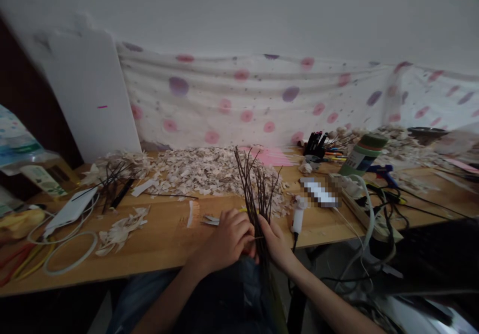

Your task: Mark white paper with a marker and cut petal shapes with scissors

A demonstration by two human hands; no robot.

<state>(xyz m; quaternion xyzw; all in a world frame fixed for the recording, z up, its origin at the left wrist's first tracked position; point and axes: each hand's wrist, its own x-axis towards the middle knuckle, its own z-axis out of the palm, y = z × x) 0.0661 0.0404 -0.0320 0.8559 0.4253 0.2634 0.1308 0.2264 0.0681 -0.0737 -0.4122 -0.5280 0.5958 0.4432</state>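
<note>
Twigs: a bundle of thin dark twigs (258,189) stands upright just past the bench's front edge, its lower end lost behind the hands!
Left hand (230,239): curled closed, working against the stems.
Right hand (275,244): wrapped around the bundle, gripping.
Blur: a pixelated object (318,193) right of the twigs, impossible to read.
Holder: a black pen holder (316,147) near the back edge, packed with markers.

The cloth (239,99) behind the bench (157,244) is white with pink and purple spots, and the bench is honey-brown wood. The twigs (258,189) are dark brown, and the flakes (202,172) are cream mottled with brown. The paper (265,155) is pink, the bottle (362,154) green and white, the glue gun (381,172) blue, and the cords (18,264) orange and yellow.
</note>
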